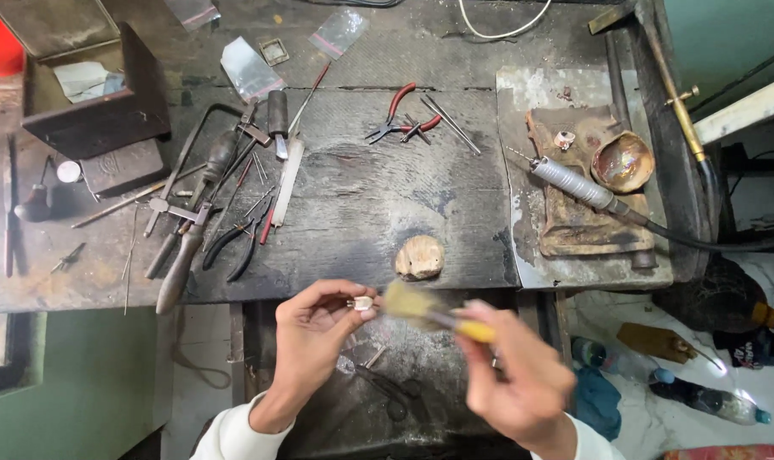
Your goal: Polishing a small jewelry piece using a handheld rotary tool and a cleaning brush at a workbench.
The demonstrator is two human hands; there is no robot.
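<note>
My left hand pinches a small pale metal piece between thumb and fingertips, in front of the workbench edge. My right hand grips a brush with a yellow handle. Its worn bristles touch the small piece from the right. The right hand and brush are blurred by motion. Both hands hover over a lower dark tray below the bench.
A wooden bench peg juts out just beyond my hands. Pliers, a jeweller's saw, files and red-handled cutters lie on the dark bench. A rotary handpiece, a small bowl and a brass torch sit at right.
</note>
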